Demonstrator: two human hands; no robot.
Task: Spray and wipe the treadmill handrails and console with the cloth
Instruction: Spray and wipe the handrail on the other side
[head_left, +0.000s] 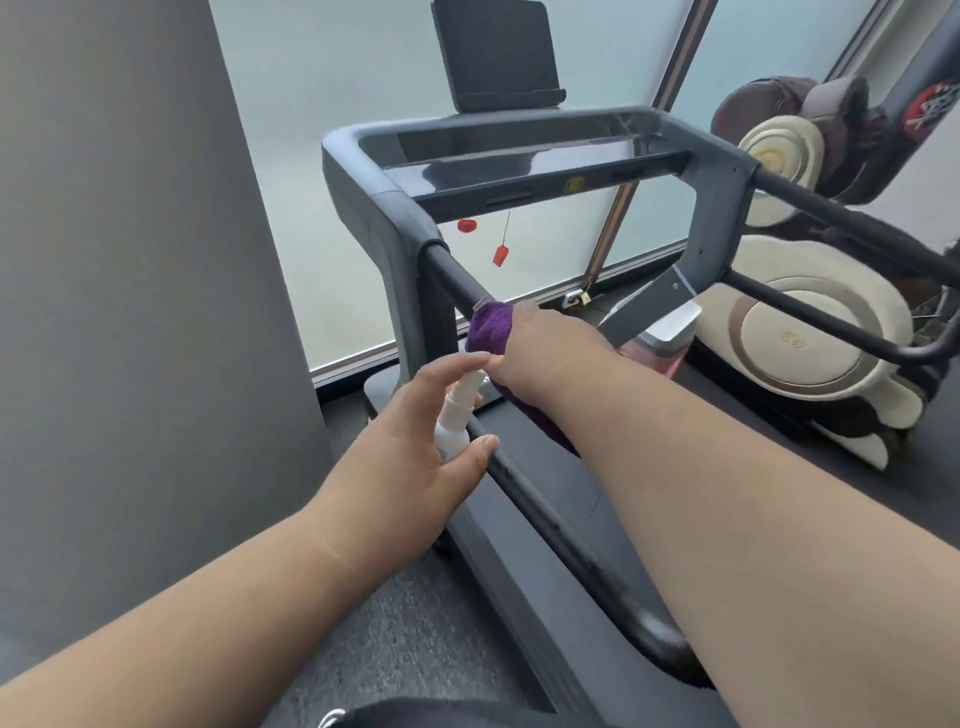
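Note:
My right hand (540, 343) grips a purple cloth (488, 330) wrapped over the treadmill's left handrail (524, 483), a black bar running toward me. Just below it, my left hand (415, 447) holds a small white spray bottle (457, 415) beside the same rail, a fingertip on top of the nozzle and the thumb near the rail. The grey console (519, 161) spans the front of the treadmill, with a dark screen (496, 57) standing above it. The right handrail (841, 213) runs off to the right.
A grey wall or column (130, 260) stands close on the left. Frosted windows (337, 182) lie behind the treadmill. A red safety clip (500, 254) hangs under the console. A cream and brown massage chair (810, 338) stands at the right. The belt (727, 415) lies below my right arm.

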